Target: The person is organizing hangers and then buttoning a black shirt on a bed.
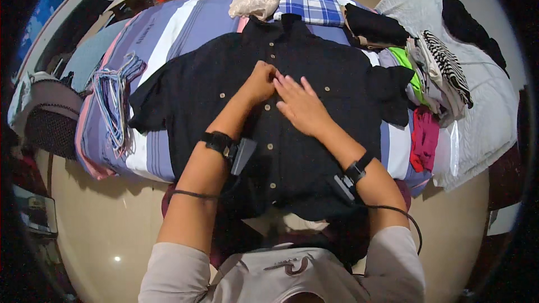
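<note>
A black short-sleeved button-up shirt (202,75) lies spread front side up, its collar away from me and its hem hanging over the near edge of a striped bed sheet (185,21). My left hand (264,81) is at the button placket on the upper chest, its fingers curled and pinching the cloth there. Flat on the shirt, just right of the placket, rests my right hand (302,105), with its fingers apart and their tips near the left hand. Light buttons run down the middle, and one sits on each chest side.
Beyond the collar lie a cream lacy cloth (254,3) and a folded blue plaid cloth (309,6). Folded black clothes (374,25), a stack of garments (442,71) and a white quilt (484,105) are at the right. Clothes hangers (113,105) lie at the left.
</note>
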Motion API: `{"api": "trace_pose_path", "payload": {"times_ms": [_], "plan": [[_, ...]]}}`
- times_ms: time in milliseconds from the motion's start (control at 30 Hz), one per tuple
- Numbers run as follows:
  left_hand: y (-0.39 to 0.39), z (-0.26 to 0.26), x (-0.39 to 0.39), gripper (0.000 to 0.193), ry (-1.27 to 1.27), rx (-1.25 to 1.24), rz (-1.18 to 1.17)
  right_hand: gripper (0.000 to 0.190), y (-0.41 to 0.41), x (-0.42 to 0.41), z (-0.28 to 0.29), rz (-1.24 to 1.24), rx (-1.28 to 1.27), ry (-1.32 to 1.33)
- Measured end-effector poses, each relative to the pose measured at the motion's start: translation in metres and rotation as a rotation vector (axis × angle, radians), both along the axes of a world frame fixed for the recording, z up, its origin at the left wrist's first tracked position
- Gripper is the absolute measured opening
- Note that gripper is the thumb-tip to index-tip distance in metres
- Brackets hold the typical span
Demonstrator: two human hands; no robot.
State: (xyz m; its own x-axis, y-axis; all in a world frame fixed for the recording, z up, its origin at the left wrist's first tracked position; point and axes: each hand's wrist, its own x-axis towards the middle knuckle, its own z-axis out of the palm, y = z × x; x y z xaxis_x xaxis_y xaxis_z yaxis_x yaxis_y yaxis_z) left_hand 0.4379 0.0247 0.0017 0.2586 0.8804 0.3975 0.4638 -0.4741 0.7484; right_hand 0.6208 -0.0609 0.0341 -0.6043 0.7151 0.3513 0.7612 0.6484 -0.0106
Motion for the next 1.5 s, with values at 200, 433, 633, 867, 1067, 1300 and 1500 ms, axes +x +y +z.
{"api": "trace_pose_path", "payload": {"times_ms": [200,433,633,867,1067,1300,1500], "plan": [[-0.006,0.008,0.004,0.014,0.104,-0.030,0.016,0.060,-0.108,0.003,0.007,0.146,-0.101,-0.195],[-0.014,0.001,0.009,0.016,0.210,0.108,0.059,0.048,-0.215,0.051,-0.123,0.436,-0.295,-0.426],[-0.099,0.005,-0.007,0.048,0.290,0.251,-0.020,0.054,-0.229,0.073,-0.104,0.101,-1.295,-0.377],[-0.247,0.023,-0.027,0.042,0.032,0.083,-0.085,0.050,-0.221,0.036,-0.093,-0.069,-0.949,0.417],[-0.293,0.023,-0.015,0.055,0.454,0.047,-0.311,0.033,-0.213,0.017,-0.112,-0.052,-1.168,0.735],[-0.303,0.022,-0.030,0.037,0.655,0.124,-0.476,0.027,-0.220,0.013,-0.087,0.036,-1.313,0.715],[-0.308,0.003,-0.044,0.028,0.664,0.026,-0.548,0.018,-0.229,0.012,-0.071,0.064,-1.139,0.645]]}}
